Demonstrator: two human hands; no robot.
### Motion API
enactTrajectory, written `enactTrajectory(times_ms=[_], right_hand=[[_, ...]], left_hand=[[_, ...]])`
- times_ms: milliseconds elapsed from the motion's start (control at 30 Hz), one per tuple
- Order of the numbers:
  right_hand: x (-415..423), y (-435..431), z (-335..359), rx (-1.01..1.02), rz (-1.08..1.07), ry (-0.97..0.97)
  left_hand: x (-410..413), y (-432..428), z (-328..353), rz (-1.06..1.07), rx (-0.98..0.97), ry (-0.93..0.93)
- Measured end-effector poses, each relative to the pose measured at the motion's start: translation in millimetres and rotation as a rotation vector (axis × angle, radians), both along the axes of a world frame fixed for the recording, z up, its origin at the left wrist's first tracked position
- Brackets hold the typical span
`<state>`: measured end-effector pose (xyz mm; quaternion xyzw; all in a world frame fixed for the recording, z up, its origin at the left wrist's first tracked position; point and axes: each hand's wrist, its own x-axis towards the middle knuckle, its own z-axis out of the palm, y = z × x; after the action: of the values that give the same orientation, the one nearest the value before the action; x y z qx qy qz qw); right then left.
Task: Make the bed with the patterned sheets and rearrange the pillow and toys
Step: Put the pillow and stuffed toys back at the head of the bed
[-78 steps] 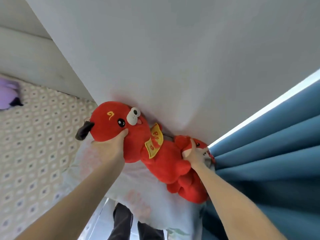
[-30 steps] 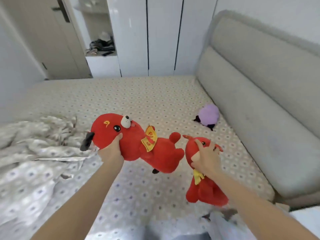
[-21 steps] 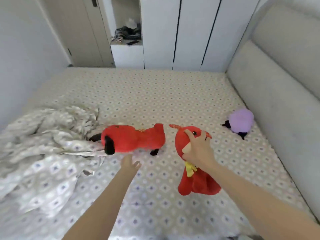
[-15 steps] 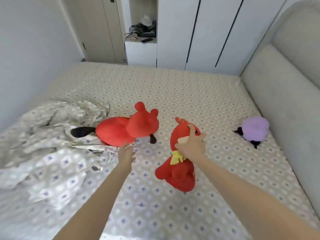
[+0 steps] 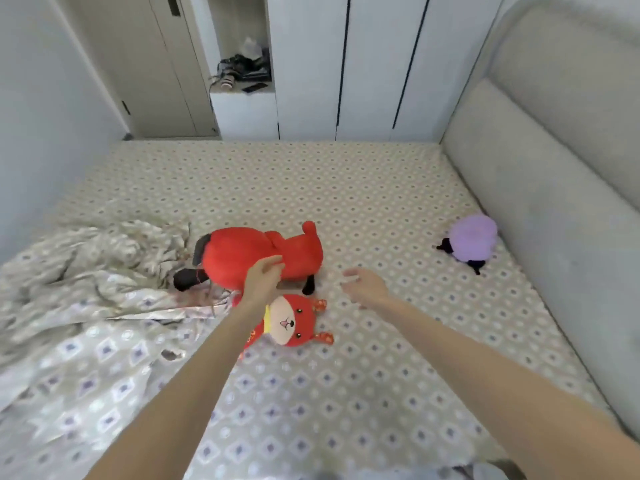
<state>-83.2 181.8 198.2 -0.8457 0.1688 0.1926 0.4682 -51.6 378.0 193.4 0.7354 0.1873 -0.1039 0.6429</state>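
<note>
A large red plush dog [image 5: 242,254] lies on its side on the patterned fitted sheet [image 5: 346,195], against a crumpled patterned blanket [image 5: 86,278] at the left. A smaller red plush fox [image 5: 294,323] lies face up just in front of it. My left hand [image 5: 259,282] hovers over both toys with relaxed fingers, holding nothing. My right hand [image 5: 363,285] is spread in the air to the right of the toys, empty. A purple plush [image 5: 472,239] rests near the grey headboard [image 5: 554,185].
White wardrobe doors [image 5: 363,64] and an open niche with shoes [image 5: 239,74] stand beyond the bed's far edge. A wall runs along the left side. A door [image 5: 138,64] is at the far left.
I turned from the wall toward the bed carrying both red toys. My left hand released the big dog onto the bed, then my right hand dropped the small fox beside it.
</note>
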Motion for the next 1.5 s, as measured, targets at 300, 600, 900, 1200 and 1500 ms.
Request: enactTrajectory(times_ms=[300, 600, 900, 1200, 1500], right_hand=[[-119, -136, 64, 0.051, -0.296, -0.357], [-369, -272, 40, -0.107, -0.720, -0.370], [-591, -295, -64, -0.222, -0.806, 0.134], [-638, -290, -121, -0.136, -0.841, 0.288], [-632, -296, -136, -0.144, -0.844, 0.209]], left_hand=[[-68, -165, 91, -0.377, -0.162, -0.157], [-258, -335, 81, -0.856, -0.168, -0.041], [-410, -422, -60, -1.166, 0.256, 0.026], [-408, -424, -171, -1.018, 0.368, 0.509], [-398, -446, -181, -1.446, 0.942, 0.148]])
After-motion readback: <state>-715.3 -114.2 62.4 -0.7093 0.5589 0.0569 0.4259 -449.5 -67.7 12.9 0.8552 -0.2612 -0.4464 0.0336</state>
